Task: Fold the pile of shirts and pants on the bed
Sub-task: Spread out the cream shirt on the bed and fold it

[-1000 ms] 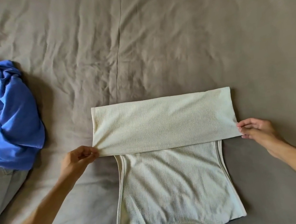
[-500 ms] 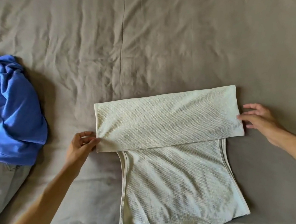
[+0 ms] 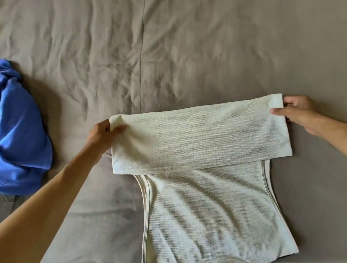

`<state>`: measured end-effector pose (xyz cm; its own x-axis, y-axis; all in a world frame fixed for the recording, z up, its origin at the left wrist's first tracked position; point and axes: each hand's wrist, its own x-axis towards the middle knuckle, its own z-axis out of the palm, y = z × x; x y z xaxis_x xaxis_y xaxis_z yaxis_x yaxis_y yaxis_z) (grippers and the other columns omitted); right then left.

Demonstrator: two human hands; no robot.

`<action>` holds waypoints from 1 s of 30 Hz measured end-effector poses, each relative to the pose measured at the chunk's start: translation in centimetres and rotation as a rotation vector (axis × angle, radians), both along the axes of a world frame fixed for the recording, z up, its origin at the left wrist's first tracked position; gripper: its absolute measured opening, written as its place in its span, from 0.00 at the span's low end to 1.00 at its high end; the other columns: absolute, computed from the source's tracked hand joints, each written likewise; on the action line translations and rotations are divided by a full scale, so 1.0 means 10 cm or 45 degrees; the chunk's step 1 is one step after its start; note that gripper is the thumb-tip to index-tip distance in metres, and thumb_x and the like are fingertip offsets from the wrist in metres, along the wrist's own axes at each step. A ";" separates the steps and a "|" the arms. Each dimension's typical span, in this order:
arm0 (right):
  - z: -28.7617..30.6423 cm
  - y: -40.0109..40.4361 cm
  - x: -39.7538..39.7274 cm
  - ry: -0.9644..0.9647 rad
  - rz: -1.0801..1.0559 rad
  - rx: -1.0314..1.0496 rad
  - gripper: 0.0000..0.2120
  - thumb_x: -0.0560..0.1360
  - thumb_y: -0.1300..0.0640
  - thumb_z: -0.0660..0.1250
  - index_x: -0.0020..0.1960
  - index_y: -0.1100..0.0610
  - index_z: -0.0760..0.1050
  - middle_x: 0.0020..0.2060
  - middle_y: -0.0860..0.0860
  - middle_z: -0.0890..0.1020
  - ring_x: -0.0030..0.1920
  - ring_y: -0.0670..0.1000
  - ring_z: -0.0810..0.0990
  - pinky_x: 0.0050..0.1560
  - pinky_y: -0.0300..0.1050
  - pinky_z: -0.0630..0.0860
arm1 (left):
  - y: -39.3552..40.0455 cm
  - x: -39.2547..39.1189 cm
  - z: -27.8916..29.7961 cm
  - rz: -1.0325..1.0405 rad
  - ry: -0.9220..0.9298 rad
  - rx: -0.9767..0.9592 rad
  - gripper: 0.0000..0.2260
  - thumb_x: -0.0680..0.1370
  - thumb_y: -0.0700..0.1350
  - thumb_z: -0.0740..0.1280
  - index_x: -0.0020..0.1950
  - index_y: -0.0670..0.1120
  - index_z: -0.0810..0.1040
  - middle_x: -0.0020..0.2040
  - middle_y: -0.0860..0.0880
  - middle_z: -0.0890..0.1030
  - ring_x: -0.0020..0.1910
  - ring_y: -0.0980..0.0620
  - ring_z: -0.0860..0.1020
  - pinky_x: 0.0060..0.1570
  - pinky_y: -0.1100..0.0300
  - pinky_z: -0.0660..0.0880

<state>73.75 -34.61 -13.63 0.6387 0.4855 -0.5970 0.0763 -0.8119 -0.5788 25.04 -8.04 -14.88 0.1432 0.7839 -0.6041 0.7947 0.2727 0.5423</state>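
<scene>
Centrally, a cream shirt point(image 3: 208, 204) lies flat on the bed point(image 3: 178, 42), its far part folded back. Left hand point(image 3: 102, 135) and right hand point(image 3: 298, 112) pinch the fold's far corners. At 9 o'clock: blue shirt point(image 3: 7, 131).

Wrinkled taupe bedsheet point(image 3: 178, 42) with a central seam, soft daylight.

shirt point(image 3: 208, 204) centred on bed point(image 3: 201, 50), clothes pile point(image 3: 3, 136) far left
</scene>
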 end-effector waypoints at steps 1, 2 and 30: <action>-0.01 0.04 0.05 -0.045 0.006 0.017 0.11 0.74 0.60 0.77 0.56 0.56 0.83 0.38 0.50 0.81 0.37 0.47 0.76 0.38 0.41 0.70 | 0.05 0.03 -0.01 0.033 -0.032 0.015 0.14 0.76 0.59 0.75 0.59 0.55 0.83 0.54 0.49 0.84 0.53 0.47 0.82 0.50 0.51 0.80; -0.01 0.07 0.10 -0.075 0.000 0.030 0.08 0.74 0.58 0.77 0.52 0.55 0.83 0.38 0.52 0.82 0.38 0.49 0.77 0.40 0.42 0.71 | 0.08 0.07 0.01 0.067 -0.072 0.040 0.14 0.77 0.58 0.74 0.59 0.55 0.83 0.54 0.49 0.84 0.52 0.48 0.81 0.49 0.52 0.80; 0.24 -0.40 -0.09 0.275 -0.344 0.145 0.34 0.57 0.48 0.86 0.56 0.61 0.77 0.51 0.61 0.84 0.30 0.45 0.84 0.34 0.37 0.82 | -0.35 -0.08 0.22 0.582 -0.254 -0.116 0.26 0.71 0.45 0.83 0.63 0.37 0.77 0.52 0.38 0.86 0.37 0.48 0.87 0.36 0.60 0.85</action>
